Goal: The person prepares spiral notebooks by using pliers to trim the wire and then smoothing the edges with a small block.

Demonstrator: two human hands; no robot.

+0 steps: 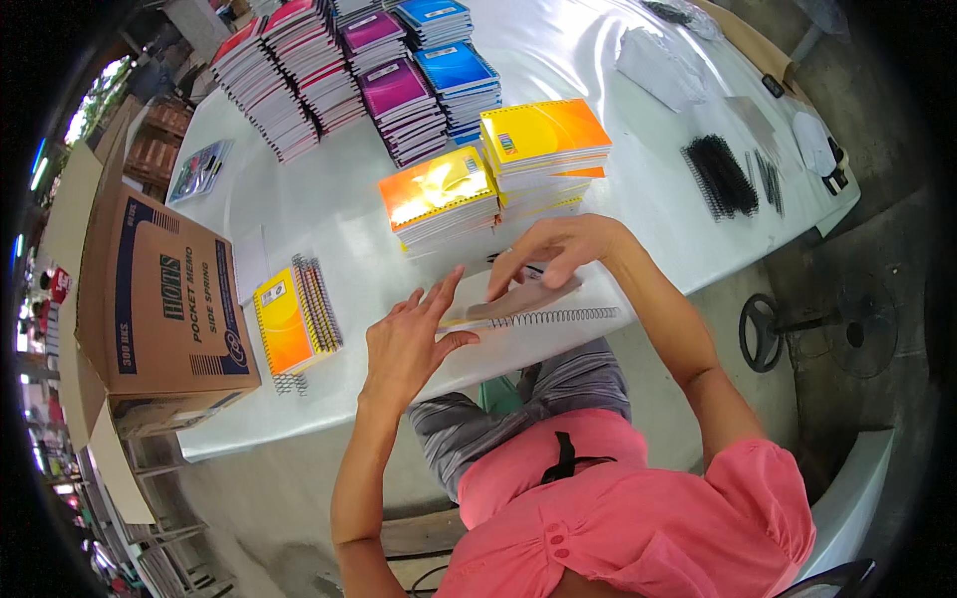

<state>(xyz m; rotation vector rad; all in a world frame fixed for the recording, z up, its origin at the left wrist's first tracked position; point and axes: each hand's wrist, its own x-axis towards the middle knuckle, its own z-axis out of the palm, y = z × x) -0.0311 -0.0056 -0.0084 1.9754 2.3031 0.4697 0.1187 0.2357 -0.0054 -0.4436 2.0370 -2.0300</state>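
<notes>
At the table's near edge lies a small notebook [528, 298], its grey-brown board showing, with a thin wire coil [558, 317] along the side nearest me. My left hand [411, 337] is at the notebook's left end, fingers stretched out and thumb apart, beside a yellow edge. From above, my right hand [560, 251] bends over the board, its fingers curled down onto it. The right fingertips partly cover the notebook. Just beyond my hands stand two stacks of yellow-orange notebooks [436, 189], [546, 132]. Left of my left hand lie yellow-orange coil-bound notebooks [286, 317].
A big cardboard box [174, 289] stands at the table's left edge. Tall stacks of red notebooks [289, 75], purple notebooks [394, 88] and blue notebooks [456, 68] fill the far side. Black coils [720, 176] and crumpled plastic [660, 68] lie right. A fan [861, 324] stands beyond the table.
</notes>
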